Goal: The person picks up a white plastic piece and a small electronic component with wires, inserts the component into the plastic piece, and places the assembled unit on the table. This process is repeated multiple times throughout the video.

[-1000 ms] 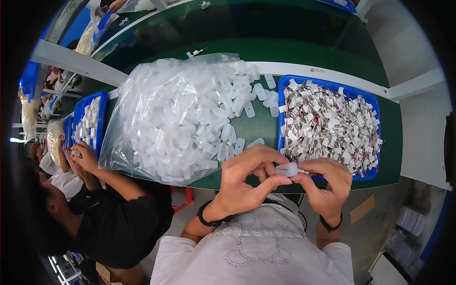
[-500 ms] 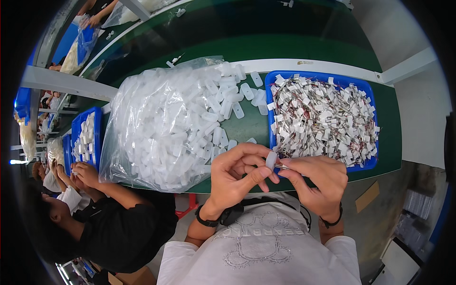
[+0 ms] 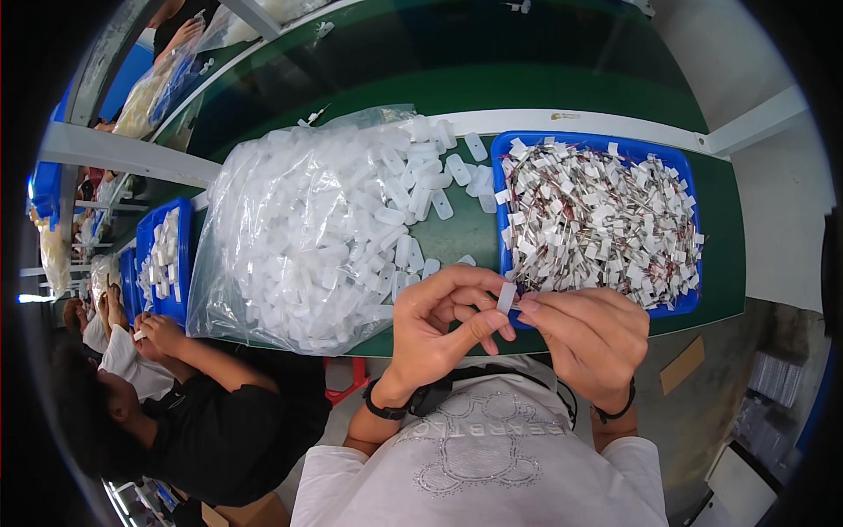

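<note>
Between the thumb and fingers of my left hand [image 3: 448,321] is a small white plastic housing [image 3: 506,297], held upright just in front of the blue tray. My right hand [image 3: 593,334] is closed in a pinch right beside the housing. Whatever those fingertips grip is too small and covered to make out. Close behind my right hand, the blue tray [image 3: 692,211] is heaped with small wired metal parts [image 3: 597,220] that carry white tabs. To the left, a clear plastic bag [image 3: 206,303] spills many more white housings [image 3: 329,228] onto the green table [image 3: 457,233].
A co-worker in black [image 3: 219,422] sits to my left, hands [image 3: 158,334] near another blue tray [image 3: 183,263] of white pieces. White frame bars [image 3: 571,120] run behind the bag and tray. A red stool [image 3: 351,382] stands below the table edge.
The white housing has turned in my left fingers and now shows a narrower side. My right fingers have shifted slightly, and the thin metal pieces seen between my hands are now hidden.
</note>
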Demonstrator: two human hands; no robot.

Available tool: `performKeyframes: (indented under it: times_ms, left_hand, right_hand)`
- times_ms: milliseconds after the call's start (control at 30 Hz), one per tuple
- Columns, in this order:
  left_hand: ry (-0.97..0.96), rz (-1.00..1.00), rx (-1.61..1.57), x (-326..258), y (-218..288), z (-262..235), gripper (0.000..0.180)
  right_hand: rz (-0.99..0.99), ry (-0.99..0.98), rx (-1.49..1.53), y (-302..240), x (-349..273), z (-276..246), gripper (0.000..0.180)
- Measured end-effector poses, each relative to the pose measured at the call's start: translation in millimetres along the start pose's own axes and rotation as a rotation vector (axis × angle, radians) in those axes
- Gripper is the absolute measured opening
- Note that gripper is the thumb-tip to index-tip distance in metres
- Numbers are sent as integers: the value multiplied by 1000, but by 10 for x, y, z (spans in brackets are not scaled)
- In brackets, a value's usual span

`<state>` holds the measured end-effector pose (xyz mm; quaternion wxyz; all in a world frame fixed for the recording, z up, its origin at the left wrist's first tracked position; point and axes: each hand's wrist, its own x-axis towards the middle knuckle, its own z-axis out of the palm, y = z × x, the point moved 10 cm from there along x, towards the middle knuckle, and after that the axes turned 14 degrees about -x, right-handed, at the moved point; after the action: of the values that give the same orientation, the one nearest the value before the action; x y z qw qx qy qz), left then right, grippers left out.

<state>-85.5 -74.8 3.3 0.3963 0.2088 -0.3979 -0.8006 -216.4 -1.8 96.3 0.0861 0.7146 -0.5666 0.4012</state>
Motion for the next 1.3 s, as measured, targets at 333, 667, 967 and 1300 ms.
performKeyframes:
  times_ms: [333,667,967,1300]
  left_hand:
    - [-25,90,130,17,26,-7,26]
    - [-51,120,126,-11,48,-19,20]
    - [-6,163,79,-29,47,28,18]
    - [31,109,38,-26,-38,15,16]
  right_hand:
    - [18,-9,12,31,-20,22,26]
    - [32,48,2,2,-14,12,25]
    - [114,85,-21,2,-48,-25,29]
    - [145,35,-18,49,-64,47,26]
